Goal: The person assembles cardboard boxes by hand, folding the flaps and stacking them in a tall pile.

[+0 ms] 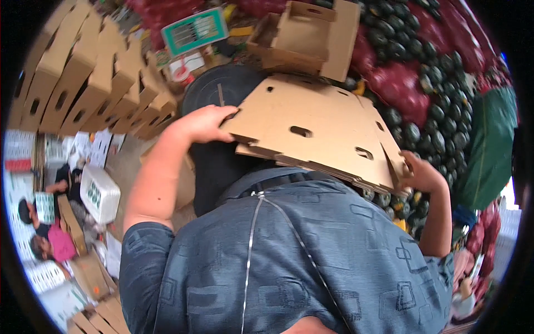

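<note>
A flat brown cardboard box blank (311, 131) with slot holes lies tilted in front of my chest, held between both hands. My left hand (203, 123) grips its left corner, fingers curled over the edge. My right hand (420, 173) holds the right edge, where a second cardboard layer shows underneath. My blue patterned shirt (289, 256) fills the lower part of the view.
A folded-up cardboard box (308, 36) sits beyond the blank. A row of stacked flat cartons (89, 72) leans at the upper left. Dark green round fruits (411, 67) and red mesh sacks (397, 83) pile at the right. A dark round drum (214, 89) stands ahead. People (47, 234) sit at lower left.
</note>
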Available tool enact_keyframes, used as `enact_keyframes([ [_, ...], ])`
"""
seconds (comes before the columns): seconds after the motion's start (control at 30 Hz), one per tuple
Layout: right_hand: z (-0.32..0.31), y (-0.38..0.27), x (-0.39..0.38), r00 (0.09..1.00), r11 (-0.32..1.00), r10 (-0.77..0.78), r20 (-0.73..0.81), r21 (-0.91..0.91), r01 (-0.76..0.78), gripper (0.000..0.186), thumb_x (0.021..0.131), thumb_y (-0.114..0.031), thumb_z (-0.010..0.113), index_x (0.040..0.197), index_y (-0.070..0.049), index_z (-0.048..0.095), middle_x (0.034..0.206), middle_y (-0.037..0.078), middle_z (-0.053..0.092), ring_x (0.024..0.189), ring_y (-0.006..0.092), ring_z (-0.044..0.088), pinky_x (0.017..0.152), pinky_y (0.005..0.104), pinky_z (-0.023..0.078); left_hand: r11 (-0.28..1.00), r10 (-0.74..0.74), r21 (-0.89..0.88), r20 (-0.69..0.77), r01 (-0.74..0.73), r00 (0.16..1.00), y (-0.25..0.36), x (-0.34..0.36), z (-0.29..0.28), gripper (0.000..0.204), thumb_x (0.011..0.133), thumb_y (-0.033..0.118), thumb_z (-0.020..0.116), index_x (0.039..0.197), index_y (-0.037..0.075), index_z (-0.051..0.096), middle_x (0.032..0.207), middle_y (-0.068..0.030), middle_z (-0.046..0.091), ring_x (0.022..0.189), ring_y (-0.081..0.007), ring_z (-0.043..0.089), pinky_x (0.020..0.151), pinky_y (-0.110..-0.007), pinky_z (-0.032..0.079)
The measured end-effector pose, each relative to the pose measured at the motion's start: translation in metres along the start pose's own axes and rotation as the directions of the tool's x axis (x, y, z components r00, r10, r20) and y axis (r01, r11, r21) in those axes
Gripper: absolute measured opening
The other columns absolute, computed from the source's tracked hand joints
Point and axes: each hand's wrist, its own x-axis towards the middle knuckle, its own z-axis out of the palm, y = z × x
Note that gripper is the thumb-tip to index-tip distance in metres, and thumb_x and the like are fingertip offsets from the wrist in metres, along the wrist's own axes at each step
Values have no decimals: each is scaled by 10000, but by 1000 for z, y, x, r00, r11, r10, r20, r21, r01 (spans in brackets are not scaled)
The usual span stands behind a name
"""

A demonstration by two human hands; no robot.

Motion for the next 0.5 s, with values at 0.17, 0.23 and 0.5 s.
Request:
enact_keyframes([
  [0.17,-17,30,-1,986,862,-49,-158,492,121,499,752,-94,754,1202,-16,553,1036,64,633,926,138,589,835,293,489,899,-146,-382,202,215,969,-16,18,-25,553,768,129,728,1281,42,541,1204,-99,618,1087,-187,575,957,-308,435],
  [0.23,-16,38,5,911,810,-98,-401,499,307,353,785,-40,716,1113,1,593,990,32,635,920,103,584,845,264,477,873,-98,-458,171,167,980,-24,21,-29,528,793,105,704,1290,35,539,1211,-81,613,1088,-163,564,957,-300,435],
  [0.5,-26,31,-17,546,701,89,-833,441,560,206,840,19,619,1041,-25,627,932,13,603,825,98,551,753,234,452,857,-151,-511,-372,-66,916,-5,0,-64,303,917,154,560,1175,-2,594,1022,-37,624,927,-123,555,851,-269,442],
])
